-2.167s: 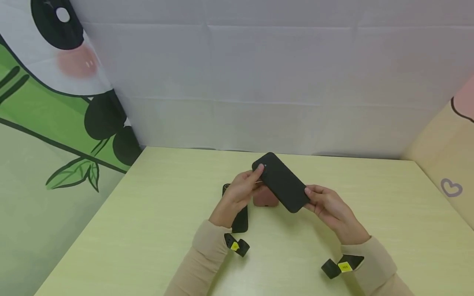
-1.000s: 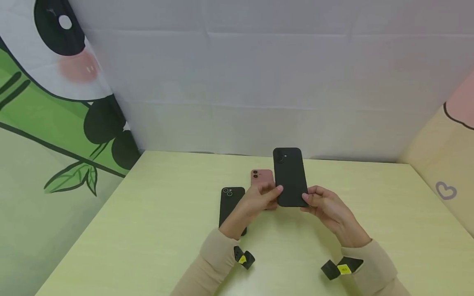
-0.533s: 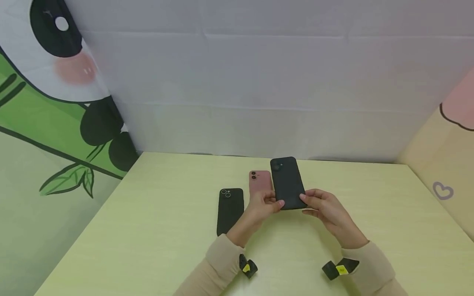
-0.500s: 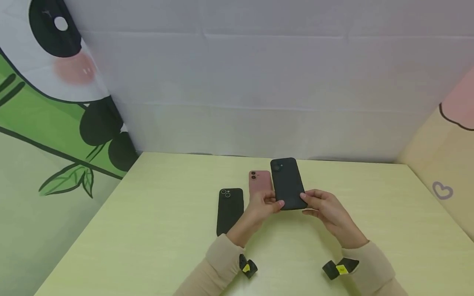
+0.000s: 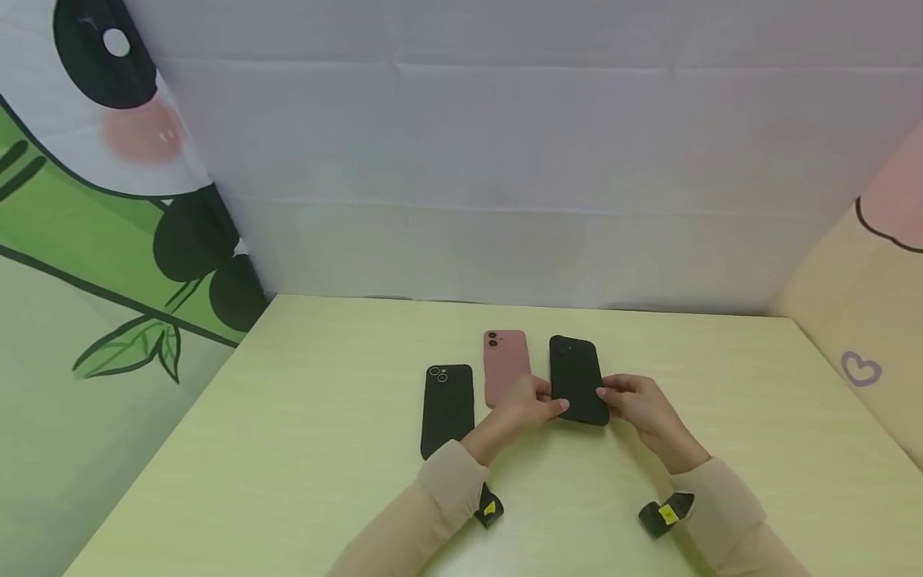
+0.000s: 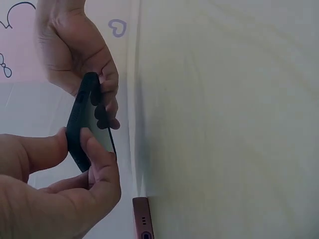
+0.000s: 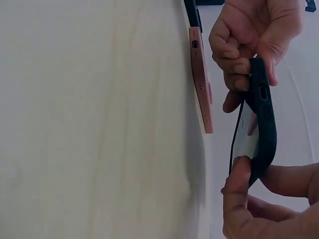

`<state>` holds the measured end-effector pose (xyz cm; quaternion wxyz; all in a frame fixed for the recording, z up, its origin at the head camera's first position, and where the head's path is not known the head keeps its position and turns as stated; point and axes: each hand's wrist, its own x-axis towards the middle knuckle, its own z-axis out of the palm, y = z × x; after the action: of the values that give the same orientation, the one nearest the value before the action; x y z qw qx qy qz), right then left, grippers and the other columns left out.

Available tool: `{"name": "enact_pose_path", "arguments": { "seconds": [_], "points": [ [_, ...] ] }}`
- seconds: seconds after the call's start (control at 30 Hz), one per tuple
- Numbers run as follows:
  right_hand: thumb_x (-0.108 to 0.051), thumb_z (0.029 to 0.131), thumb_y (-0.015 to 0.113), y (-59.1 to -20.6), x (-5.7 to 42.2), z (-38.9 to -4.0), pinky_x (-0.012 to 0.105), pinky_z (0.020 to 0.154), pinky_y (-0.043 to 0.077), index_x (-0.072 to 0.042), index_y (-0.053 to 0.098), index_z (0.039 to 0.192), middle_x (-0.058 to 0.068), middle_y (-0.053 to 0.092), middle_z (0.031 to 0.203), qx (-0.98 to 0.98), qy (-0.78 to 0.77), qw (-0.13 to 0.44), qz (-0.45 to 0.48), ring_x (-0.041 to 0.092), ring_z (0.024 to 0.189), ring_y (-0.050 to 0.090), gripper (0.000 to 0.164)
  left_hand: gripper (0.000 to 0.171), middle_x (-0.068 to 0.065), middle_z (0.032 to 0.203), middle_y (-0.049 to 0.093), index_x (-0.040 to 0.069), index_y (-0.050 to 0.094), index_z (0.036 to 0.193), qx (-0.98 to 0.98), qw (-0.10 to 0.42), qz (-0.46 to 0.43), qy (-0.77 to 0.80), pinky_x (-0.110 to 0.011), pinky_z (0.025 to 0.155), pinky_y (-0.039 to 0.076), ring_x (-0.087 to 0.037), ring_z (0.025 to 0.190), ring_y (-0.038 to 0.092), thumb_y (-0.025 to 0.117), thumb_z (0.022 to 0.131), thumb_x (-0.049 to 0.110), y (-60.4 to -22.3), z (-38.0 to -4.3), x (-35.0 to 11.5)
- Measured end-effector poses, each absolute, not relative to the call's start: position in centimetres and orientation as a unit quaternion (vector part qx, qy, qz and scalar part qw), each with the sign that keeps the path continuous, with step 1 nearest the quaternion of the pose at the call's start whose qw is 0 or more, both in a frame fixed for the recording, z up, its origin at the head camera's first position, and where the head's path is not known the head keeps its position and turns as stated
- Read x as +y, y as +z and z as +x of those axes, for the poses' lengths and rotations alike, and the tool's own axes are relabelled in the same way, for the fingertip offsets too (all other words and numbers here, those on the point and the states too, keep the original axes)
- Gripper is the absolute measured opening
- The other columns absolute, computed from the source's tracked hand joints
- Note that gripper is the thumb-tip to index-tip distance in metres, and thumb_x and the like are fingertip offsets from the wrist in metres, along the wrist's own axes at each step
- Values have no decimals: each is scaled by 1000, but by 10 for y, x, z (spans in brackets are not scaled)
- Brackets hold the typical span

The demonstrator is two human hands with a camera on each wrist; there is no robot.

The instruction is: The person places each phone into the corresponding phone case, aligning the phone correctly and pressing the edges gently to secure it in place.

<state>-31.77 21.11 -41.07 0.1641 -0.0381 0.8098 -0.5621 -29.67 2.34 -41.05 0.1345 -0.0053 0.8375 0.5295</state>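
Note:
A black phone (image 5: 579,381), back up with its camera toward the far side, is held over the table by both hands. My left hand (image 5: 525,405) pinches its near left corner, thumb on the back. At the near right edge my right hand (image 5: 645,413) pinches it the same way. Both wrist views show the phone (image 6: 79,119) from its port end, thumbs on one face and fingertips on the glossy screen side. Left of it lies a pink phone (image 5: 506,361), partly behind my left hand. A second black phone (image 5: 447,409) lies further left, its near corner hidden by my left sleeve.
The phones are on a pale wood-look table (image 5: 324,449). A white cloth backdrop (image 5: 461,160) rises behind its far edge, with printed cartoon panels at the left and right. Small black devices with yellow labels sit on both wrists.
The held phone has turned from slanted to nearly straight, then come down toward the table and a little to the right. Both hands keep their hold; the pink phone is now more exposed.

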Motion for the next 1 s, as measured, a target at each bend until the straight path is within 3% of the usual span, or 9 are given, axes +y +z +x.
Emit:
{"name": "enact_pose_path", "arguments": {
  "seconds": [0.13,0.2,0.6,0.73,0.87,1.0],
  "points": [
    [-9,93,49,-414,211,-319,22,73,49,15,44,124,24,54,114,815,-552,172,-40,8,83,57,39,19,2,59,50,0,64,78,853,137,0,504,-19,48,31,-8,54,41,65,85,17,-412,-298,25],
    [-10,93,49,-415,211,-320,23,75,49,15,44,124,26,53,117,817,-548,174,-39,9,85,57,39,19,3,58,51,1,64,76,858,135,-1,496,-19,47,31,-8,53,41,65,85,17,-413,-298,26],
    [-7,93,47,-418,210,-320,24,80,48,16,41,126,31,45,125,815,-545,192,-45,15,97,56,41,21,2,57,50,1,64,76,878,140,3,457,-20,47,31,-9,53,41,64,86,19,-416,-299,26],
    [-5,92,48,-416,209,-315,34,90,44,17,36,129,31,44,126,820,-534,198,-63,26,108,51,44,18,1,61,52,0,62,79,894,129,39,427,-20,47,33,-9,54,42,69,81,16,-416,-296,25],
    [-3,91,46,-415,209,-310,49,99,34,19,31,131,33,40,128,824,-524,203,-79,38,116,43,47,22,-5,77,61,-2,62,90,905,127,58,402,-21,57,42,-11,66,51,73,76,12,-416,-294,26],
    [1,91,39,-415,209,-305,52,102,32,20,28,130,35,36,132,814,-536,207,-82,41,121,40,45,23,-7,82,60,-3,62,93,915,129,57,379,-24,59,42,-13,70,49,72,77,10,-416,-293,26]
  ]
}}
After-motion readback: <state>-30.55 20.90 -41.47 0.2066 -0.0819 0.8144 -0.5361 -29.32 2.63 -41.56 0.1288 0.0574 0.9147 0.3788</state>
